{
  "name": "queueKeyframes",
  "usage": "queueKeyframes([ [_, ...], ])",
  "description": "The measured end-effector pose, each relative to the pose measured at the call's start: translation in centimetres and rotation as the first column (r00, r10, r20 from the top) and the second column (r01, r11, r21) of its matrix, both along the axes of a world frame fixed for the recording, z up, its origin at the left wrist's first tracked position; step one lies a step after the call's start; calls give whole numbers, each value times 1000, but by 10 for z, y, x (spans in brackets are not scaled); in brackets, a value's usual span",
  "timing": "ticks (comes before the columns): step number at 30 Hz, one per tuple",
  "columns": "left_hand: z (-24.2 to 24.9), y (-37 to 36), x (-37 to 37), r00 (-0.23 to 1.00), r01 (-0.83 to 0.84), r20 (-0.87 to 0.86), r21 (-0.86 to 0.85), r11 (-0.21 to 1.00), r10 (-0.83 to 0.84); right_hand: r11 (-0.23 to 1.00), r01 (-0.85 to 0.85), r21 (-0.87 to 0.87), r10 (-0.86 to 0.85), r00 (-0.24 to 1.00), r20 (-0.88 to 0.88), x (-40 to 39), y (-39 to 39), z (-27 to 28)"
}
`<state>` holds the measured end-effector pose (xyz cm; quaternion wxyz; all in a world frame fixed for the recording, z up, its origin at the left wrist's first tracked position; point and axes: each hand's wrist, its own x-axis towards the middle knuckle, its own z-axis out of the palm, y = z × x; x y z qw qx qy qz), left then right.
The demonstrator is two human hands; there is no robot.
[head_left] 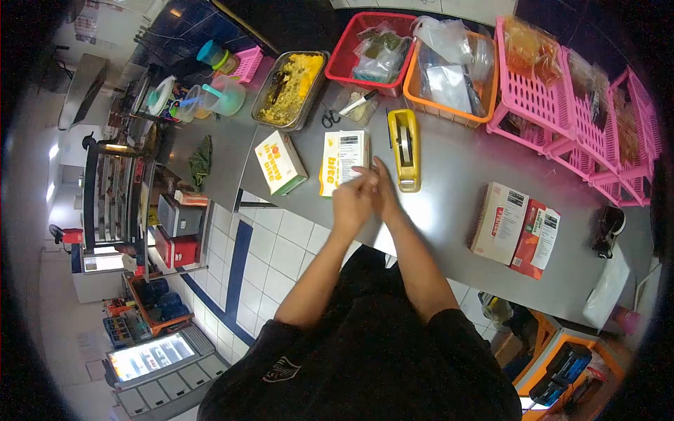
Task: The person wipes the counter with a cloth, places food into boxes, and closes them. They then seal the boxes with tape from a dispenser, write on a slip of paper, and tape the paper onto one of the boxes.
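My left hand (353, 200) and my right hand (385, 194) meet at the table's front edge, fingers curled together. Whatever they pinch, if anything, is too small to make out. Just beyond my left hand lies a white and yellow food box (345, 158) with a printed label on top. A second white and yellow box (280, 163) with green on its side sits to its left, turned at an angle. Close to my right fingertips is a yellow tape dispenser (404, 151) with a roll in it.
Behind the boxes are scissors (331, 118), a marker (358, 103) on a plastic bag, and a metal tray of yellow food (261, 112). A red basket (337, 63), an orange basket (449, 116) and pink racks (537, 116) line the back. Two labelled cartons (500, 223) lie right.
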<state>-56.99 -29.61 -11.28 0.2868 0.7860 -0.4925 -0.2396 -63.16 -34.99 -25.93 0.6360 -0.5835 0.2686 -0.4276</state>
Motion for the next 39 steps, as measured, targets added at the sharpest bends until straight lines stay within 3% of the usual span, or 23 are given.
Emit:
queueKeyframes([
  [2, 0, -6, 15, 982, -93, -159, 57, 994, 101, 996, 87, -34, -92, 977, -192, -2, 1, 2],
  [5, -41, -9, 50, 904, -264, -349, -1, 964, 247, 995, 91, 45, -80, 977, -196, -3, 0, 8],
  [7, -72, -8, 73, 968, -182, -115, 291, 939, 223, 995, 96, 4, -94, 978, -184, -3, 2, 16],
  [8, -76, -1, 75, 979, -205, 81, 293, 934, 190, 994, 110, -26, -113, 970, -217, -6, 5, 25],
  [9, -64, 8, 77, 979, -202, 81, 292, 935, 187, 990, 130, -56, -139, 959, -247, -5, 8, 33],
  [11, -37, 30, 94, 952, -17, 284, 421, 907, -114, 985, 153, -74, -168, 941, -293, -1, 16, 34],
  [13, -22, 43, 133, 937, -208, 339, 336, 918, 88, 938, 208, -278, -325, 809, -490, 8, 17, 40],
  [14, -14, 40, 156, 906, -343, 315, 157, 926, 282, 938, 125, -323, -323, 650, -688, 12, 13, 46],
  [15, -4, 42, 176, 851, -474, 253, -6, 880, 460, 938, 124, -323, -324, 648, -689, 28, 8, 67],
  [17, -32, 25, 233, 759, -492, 319, -290, 821, 568, 921, 214, -327, -384, 348, -855, 74, 4, 109],
  [19, -68, 12, 274, 833, -474, 181, -258, 842, 524, 925, 215, -313, -367, 302, -880, 106, -1, 124],
  [21, -92, 0, 286, 887, -309, 322, -122, 943, 332, 952, 262, -160, -213, 187, -959, 127, -8, 127],
  [22, -82, 0, 286, 937, -305, 161, -65, 950, 311, 942, 301, -149, -214, 194, -957, 125, -5, 129],
  [25, -85, 26, 274, 988, -126, 75, -97, 987, 133, 904, 413, -109, -202, 188, -961, 110, 11, 133],
  [27, -99, 43, 247, 998, 60, 33, -104, 993, -57, 875, 463, -140, -376, 469, -799, 75, 24, 91],
  [28, -105, 44, 225, 992, 122, -3, -85, 989, -123, 831, 557, 1, -460, 687, -563, 62, 30, 76],
  [29, -106, 36, 206, 993, 113, -32, -89, 990, -116, 834, 552, -15, -456, 673, -582, 59, 41, 90],
  [31, -105, 24, 173, 932, 270, -142, -342, 900, -334, 790, 613, 15, -496, 653, -572, 63, 61, 143],
  [32, -109, 18, 163, 901, 301, -201, -346, 889, -384, 784, 621, 11, -498, 639, -586, 74, 68, 161],
  [34, -99, -1, 166, 768, 321, -455, -336, 886, -451, 771, 385, -507, -610, 218, -762, 98, 73, 187],
  [35, -116, -4, 168, 757, 325, -456, -356, 876, -467, 807, 298, -510, -562, 126, -817, 100, 67, 177],
  [37, -155, -11, 189, 616, -264, -787, -150, 953, 46, 860, 341, -380, -346, -157, -925, 129, 57, 162],
  [39, -146, -34, 243, 220, -654, -926, 94, 750, 308, 817, 376, -437, -406, -162, -899, 138, 52, 160],
])
